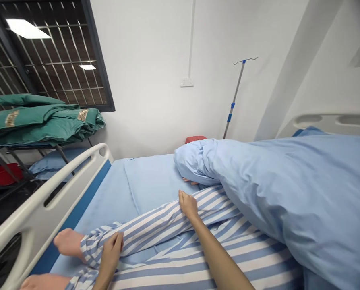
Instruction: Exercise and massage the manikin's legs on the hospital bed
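A figure in blue-and-white striped trousers lies on the bed, its smooth pink bare feet towards the footboard; whether it is a manikin I cannot tell for certain. My left hand is closed on the far trouser leg near the ankle. Higher up that same leg, around the knee, my right hand is curled shut on the striped cloth. Both sets of fingertips are partly hidden. A light-blue quilt covers the upper body, and a few fingers show under its edge.
The bed's white footboard rises at left, its headboard at right. Light-blue sheet lies beyond the legs. Behind stand an IV pole and a red object. Green folded bedding rests on a rack by the barred window.
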Tool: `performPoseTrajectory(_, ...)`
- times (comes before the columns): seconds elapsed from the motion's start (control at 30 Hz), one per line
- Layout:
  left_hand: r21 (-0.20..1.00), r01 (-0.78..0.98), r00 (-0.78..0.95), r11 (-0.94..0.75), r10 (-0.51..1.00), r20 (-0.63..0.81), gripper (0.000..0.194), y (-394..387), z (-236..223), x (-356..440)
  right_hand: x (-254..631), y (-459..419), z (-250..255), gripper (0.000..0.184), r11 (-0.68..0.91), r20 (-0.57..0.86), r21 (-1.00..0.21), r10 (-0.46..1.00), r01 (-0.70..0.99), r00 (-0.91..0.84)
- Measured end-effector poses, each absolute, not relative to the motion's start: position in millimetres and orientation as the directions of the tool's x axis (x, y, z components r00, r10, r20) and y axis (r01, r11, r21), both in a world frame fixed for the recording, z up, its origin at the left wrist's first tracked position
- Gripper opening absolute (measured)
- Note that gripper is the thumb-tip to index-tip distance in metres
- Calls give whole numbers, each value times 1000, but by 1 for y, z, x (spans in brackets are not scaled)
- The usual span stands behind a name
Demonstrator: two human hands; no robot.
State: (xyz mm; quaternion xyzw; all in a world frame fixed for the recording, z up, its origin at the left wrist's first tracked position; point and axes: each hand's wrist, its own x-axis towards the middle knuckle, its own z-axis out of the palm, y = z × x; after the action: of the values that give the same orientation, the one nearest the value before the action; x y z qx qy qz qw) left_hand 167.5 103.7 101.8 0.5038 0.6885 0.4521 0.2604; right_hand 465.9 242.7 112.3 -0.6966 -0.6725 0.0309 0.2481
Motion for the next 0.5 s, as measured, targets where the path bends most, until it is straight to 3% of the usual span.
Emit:
performPoseTrajectory(0.2, 853, 500, -407, 151, 910, 78, 46, 61, 98, 113, 455, 230, 131, 38, -18, 205, -399, 973, 917, 109)
performPoseTrajectory(0.37, 697, 692, -375, 186, 918, 127, 31, 34, 84, 124, 413, 183, 126, 38, 48, 184, -429, 982, 902, 35)
performPoseTrajectory(0.43, 630, 746, -370, 216, 921, 123, 23, 29, 82, 130, 374, 148, 118, 39, 99, 171, -491, 985, 866, -16)
performPoseTrajectory(0.5, 568, 782, -377, 257, 921, 103, 23, 28, 82, 132, 326, 111, 114, 41, 208, 204, -648, 974, 733, -96)
